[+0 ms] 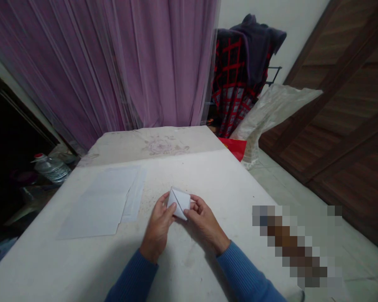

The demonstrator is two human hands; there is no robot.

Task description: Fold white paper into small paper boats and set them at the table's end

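A small piece of folded white paper (pixel 180 202) is held up between both hands above the table, a diagonal seam running across its face. My left hand (pixel 160 218) pinches its left side, thumb on the front and fingers behind. On the right side, my right hand (pixel 204 218) grips it with the thumb near the lower corner and the index finger at the upper edge. The fingertips behind the paper are hidden. To the left of my hands, several white sheets of paper (pixel 97 205) lie loosely stacked on the table.
The table (pixel 227 260) has a white cover with a flower-patterned strip at its far end. A purple curtain (pixel 164 63) hangs behind. A plastic bottle (pixel 52 167) stands beyond the left edge; a red bag (pixel 234 147) and a translucent sack (pixel 271 113) are at the right.
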